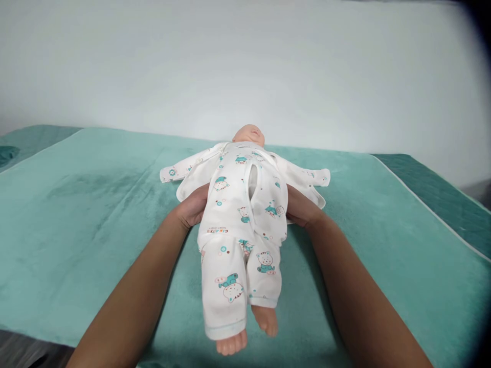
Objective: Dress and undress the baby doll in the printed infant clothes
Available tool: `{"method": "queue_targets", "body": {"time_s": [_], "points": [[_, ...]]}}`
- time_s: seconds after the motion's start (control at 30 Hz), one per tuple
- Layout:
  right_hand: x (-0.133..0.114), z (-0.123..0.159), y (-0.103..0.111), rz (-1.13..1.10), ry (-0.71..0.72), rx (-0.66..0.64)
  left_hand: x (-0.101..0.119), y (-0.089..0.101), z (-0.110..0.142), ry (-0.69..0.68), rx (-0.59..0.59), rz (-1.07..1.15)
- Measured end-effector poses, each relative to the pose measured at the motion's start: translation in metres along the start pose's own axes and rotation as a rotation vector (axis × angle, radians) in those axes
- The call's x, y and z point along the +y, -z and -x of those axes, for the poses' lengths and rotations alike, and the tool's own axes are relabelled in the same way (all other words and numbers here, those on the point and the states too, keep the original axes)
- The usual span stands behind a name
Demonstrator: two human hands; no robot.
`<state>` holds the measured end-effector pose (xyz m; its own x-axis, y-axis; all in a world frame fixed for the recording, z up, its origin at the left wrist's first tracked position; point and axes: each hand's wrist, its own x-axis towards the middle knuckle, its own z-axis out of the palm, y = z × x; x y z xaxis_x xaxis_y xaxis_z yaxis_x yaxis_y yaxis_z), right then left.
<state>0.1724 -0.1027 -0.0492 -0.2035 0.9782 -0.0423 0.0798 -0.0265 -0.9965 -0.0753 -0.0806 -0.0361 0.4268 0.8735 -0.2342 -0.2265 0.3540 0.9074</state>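
A baby doll (250, 134) lies on its back, head far from me and bare feet toward me. It wears white printed pants (226, 260) with a slit at the crotch, pulled high over the body. Around its upper body is a white printed jacket (197, 176), spread out at both sides with the sleeves stretched outward. My left hand (195, 205) reaches in at the doll's left-of-picture side, fingers hidden beneath it. On the opposite side my right hand (301, 205) does the same, its fingers also out of sight behind the pants and jacket.
A green plush cover (95, 245) lies under the doll. Darker green fabric (429, 189) shows at the right beyond a pale edge strip. A white wall (245, 61) stands behind the far edge. Dark floor (26, 352) appears at lower left.
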Motion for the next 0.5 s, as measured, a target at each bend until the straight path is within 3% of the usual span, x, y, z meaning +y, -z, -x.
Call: {"method": "queue_targets", "body": {"time_s": [0.23, 0.5], "points": [[0.002, 0.008, 0.006, -0.083, -0.094, -0.146, 0.001, -0.002, 0.001, -0.001, -0.020, 0.046], [-0.002, 0.007, -0.005, -0.079, -0.038, -0.092, 0.001, -0.002, 0.002, 0.001, -0.031, 0.041]]}}
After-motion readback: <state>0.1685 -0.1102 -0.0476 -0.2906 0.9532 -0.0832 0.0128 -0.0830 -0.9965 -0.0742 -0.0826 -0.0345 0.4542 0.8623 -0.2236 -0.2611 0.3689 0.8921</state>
